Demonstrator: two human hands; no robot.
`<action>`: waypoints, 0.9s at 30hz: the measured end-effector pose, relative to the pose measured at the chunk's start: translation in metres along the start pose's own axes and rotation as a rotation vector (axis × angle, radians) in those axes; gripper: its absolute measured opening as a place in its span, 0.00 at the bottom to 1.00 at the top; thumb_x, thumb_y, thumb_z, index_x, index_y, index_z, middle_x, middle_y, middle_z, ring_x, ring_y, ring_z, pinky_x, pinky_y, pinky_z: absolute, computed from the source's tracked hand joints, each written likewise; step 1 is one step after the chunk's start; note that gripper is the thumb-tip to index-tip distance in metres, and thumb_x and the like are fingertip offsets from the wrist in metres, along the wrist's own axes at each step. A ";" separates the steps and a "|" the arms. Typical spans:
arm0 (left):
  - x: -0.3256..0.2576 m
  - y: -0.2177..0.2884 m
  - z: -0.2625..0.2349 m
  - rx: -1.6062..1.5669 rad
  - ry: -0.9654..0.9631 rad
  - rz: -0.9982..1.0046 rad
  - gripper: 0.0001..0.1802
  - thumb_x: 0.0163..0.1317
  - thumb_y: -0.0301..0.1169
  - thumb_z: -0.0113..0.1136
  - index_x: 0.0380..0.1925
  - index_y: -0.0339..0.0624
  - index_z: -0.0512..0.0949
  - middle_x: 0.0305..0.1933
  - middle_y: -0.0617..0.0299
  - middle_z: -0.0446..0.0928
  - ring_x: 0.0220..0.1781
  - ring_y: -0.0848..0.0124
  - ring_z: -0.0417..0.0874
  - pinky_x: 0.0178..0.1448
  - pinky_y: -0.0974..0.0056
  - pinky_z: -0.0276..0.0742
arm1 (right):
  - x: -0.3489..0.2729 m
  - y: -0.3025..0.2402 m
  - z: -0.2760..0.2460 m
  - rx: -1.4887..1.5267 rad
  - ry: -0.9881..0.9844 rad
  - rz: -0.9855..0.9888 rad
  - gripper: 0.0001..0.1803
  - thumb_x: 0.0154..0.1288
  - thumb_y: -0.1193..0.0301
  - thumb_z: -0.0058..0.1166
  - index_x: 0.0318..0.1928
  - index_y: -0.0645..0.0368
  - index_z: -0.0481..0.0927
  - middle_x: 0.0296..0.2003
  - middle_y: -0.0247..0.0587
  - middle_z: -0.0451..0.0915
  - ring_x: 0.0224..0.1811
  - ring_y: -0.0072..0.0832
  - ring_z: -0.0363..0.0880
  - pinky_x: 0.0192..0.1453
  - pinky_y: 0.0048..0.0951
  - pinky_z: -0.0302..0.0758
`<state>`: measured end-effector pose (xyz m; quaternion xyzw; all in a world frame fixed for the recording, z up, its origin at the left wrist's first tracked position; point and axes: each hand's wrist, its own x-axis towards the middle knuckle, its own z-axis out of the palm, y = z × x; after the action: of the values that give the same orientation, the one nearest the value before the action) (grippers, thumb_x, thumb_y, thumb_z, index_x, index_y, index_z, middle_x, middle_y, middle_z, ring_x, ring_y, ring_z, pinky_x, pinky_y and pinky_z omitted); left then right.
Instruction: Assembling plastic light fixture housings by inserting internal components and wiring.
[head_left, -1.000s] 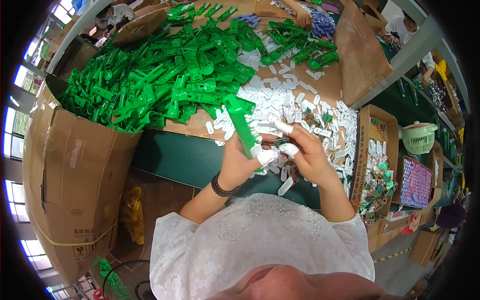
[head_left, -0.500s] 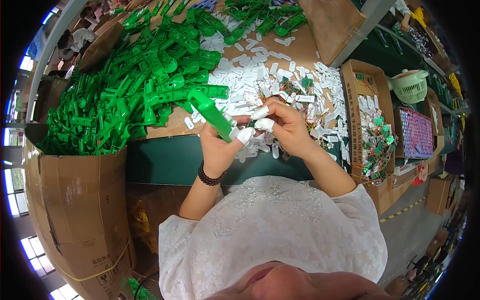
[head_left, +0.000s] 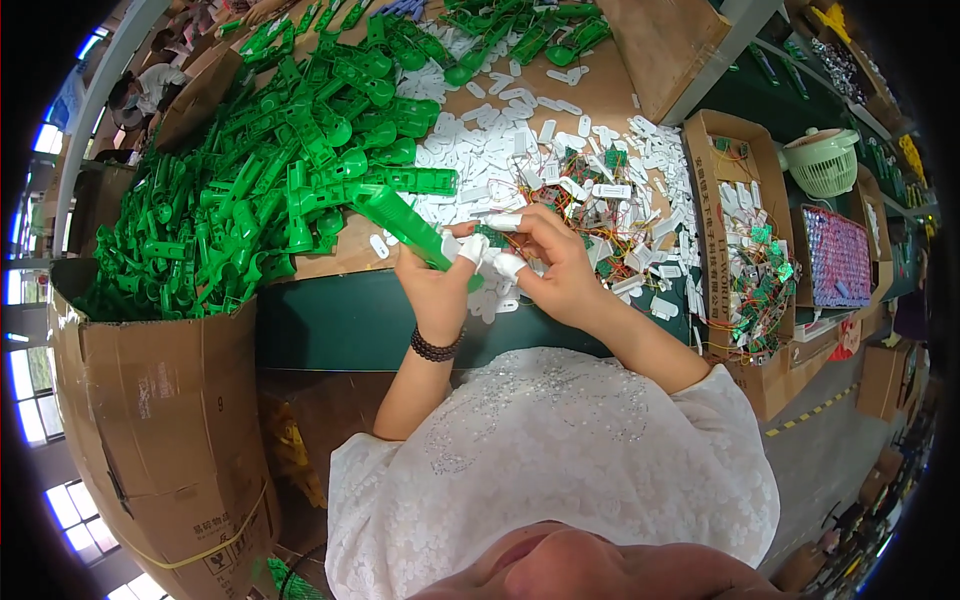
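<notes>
My left hand (head_left: pixel 437 297), with a dark bead bracelet at its wrist, is closed round a long green plastic housing (head_left: pixel 398 220). The housing tilts up to the left above the bench. My right hand (head_left: pixel 560 272) meets it at the lower end, its white-covered thumb and fingertips closing on a small green circuit board (head_left: pixel 490 236). White covers also wrap the left thumb. Exactly how the board touches the housing is hidden by the fingers. Just beyond my hands lie loose white plastic pieces (head_left: pixel 470 150) and several wired circuit boards (head_left: pixel 610 215).
Green housings (head_left: pixel 330 140) are heaped at the left, over a large cardboard box (head_left: pixel 160 420). To the right stand a carton of wired boards (head_left: pixel 715 250), a pale green basket (head_left: pixel 822 165) and a tray of purple-pink parts (head_left: pixel 835 262). A wooden board (head_left: pixel 665 55) rises at the back.
The green housing has tipped further left and lower. My right hand has shifted slightly down, its fingers more spread, and the green board shows more clearly between the hands.
</notes>
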<state>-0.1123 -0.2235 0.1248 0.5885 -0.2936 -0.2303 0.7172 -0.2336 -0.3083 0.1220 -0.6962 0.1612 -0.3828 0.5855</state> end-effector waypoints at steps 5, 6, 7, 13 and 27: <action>-0.004 0.007 -0.002 -0.210 -0.169 -0.045 0.27 0.49 0.18 0.58 0.51 0.36 0.62 0.41 0.54 0.75 0.36 0.76 0.76 0.38 0.73 0.73 | 0.002 -0.009 -0.005 -0.333 -0.009 -0.213 0.17 0.45 0.86 0.49 0.40 0.66 0.73 0.36 0.44 0.71 0.31 0.30 0.74 0.35 0.25 0.73; -0.003 0.010 -0.005 -0.387 -0.252 -0.099 0.31 0.51 0.20 0.56 0.56 0.38 0.57 0.45 0.52 0.73 0.39 0.74 0.75 0.40 0.72 0.73 | 0.003 -0.012 -0.005 -0.321 0.009 -0.239 0.17 0.45 0.86 0.50 0.40 0.67 0.73 0.36 0.44 0.72 0.32 0.30 0.74 0.36 0.25 0.73; -0.001 0.014 -0.009 -0.533 -0.326 -0.183 0.29 0.58 0.26 0.51 0.59 0.43 0.53 0.50 0.50 0.69 0.47 0.69 0.73 0.48 0.66 0.72 | 0.004 -0.016 -0.006 -0.321 0.008 -0.238 0.17 0.45 0.86 0.50 0.40 0.67 0.73 0.36 0.44 0.72 0.32 0.30 0.74 0.36 0.25 0.73; 0.000 0.000 -0.020 -0.925 -0.359 -0.483 0.22 0.66 0.40 0.42 0.57 0.42 0.61 0.51 0.57 0.69 0.53 0.64 0.71 0.53 0.57 0.72 | 0.006 -0.028 -0.010 -0.347 0.017 -0.226 0.18 0.46 0.84 0.52 0.43 0.66 0.73 0.37 0.43 0.72 0.34 0.30 0.75 0.36 0.25 0.73; -0.011 0.004 -0.003 -0.834 -0.443 -0.618 0.25 0.68 0.47 0.34 0.55 0.41 0.63 0.52 0.60 0.69 0.50 0.68 0.72 0.52 0.62 0.70 | 0.011 -0.042 -0.011 -0.673 -0.113 -0.451 0.17 0.36 0.83 0.53 0.34 0.63 0.75 0.37 0.41 0.71 0.41 0.38 0.68 0.46 0.37 0.68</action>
<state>-0.1185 -0.2129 0.1264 0.2514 -0.1353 -0.6441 0.7097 -0.2433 -0.3121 0.1650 -0.8867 0.0886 -0.3887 0.2342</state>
